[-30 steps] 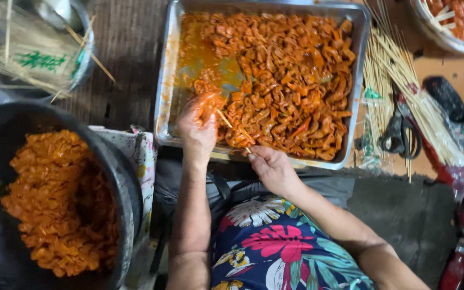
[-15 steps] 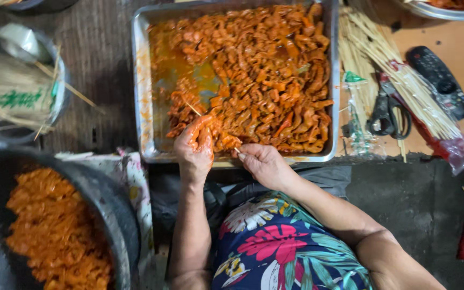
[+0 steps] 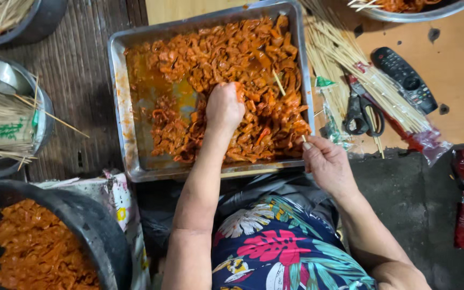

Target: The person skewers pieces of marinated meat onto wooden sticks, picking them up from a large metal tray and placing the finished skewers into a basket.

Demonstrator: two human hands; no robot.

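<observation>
A rectangular metal tray (image 3: pixel 119 96) holds a heap of orange-red marinated meat pieces (image 3: pixel 243 59) in oily sauce. My left hand (image 3: pixel 224 107) is pressed down into the meat near the tray's middle, fingers closed around some pieces. My right hand (image 3: pixel 326 161) rests at the tray's near right corner, pinching a thin bamboo skewer (image 3: pixel 291 110) that slants up over the meat.
A bundle of bamboo skewers (image 3: pixel 361 70), black scissors (image 3: pixel 363 115) and a remote control (image 3: pixel 406 80) lie right of the tray. A bowl with skewers (image 3: pixel 6 134) sits at left. A dark basin of orange meat (image 3: pixel 38 247) stands at lower left.
My left hand moved from the tray's near edge up into the middle of the meat. My right hand shifted right to the tray's corner. The camera view shifted.
</observation>
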